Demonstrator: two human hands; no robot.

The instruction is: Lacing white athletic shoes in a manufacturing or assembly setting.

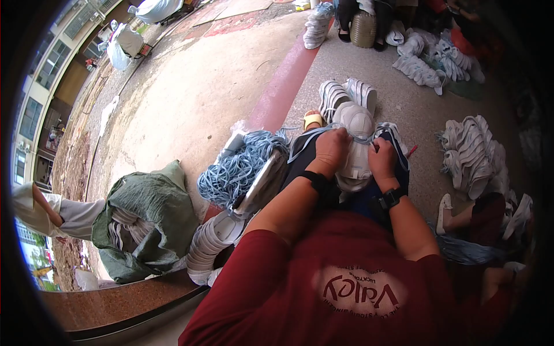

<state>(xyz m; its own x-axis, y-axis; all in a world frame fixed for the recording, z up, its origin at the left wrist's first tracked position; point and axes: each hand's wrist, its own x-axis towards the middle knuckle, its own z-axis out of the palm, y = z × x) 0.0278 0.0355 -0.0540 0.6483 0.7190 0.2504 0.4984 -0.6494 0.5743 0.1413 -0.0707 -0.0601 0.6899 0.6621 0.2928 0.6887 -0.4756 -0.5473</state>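
Note:
A pale grey-white shoe lies across my lap, its toe pointing away from me. My left hand is closed at the shoe's left side, pinching a light blue shoelace whose loose length trails to the left. On the other side, my right hand is closed too, close against the shoe's opening. A short stretch of blue lace shows between the hands; the exact grip of the right fingers is hidden. To the left sits a heap of light blue laces.
Stacked white shoes stand beyond my knees, at my left and at right. A green sack holding shoes lies far left, beside another person's leg. People sit among more shoes at the back and right.

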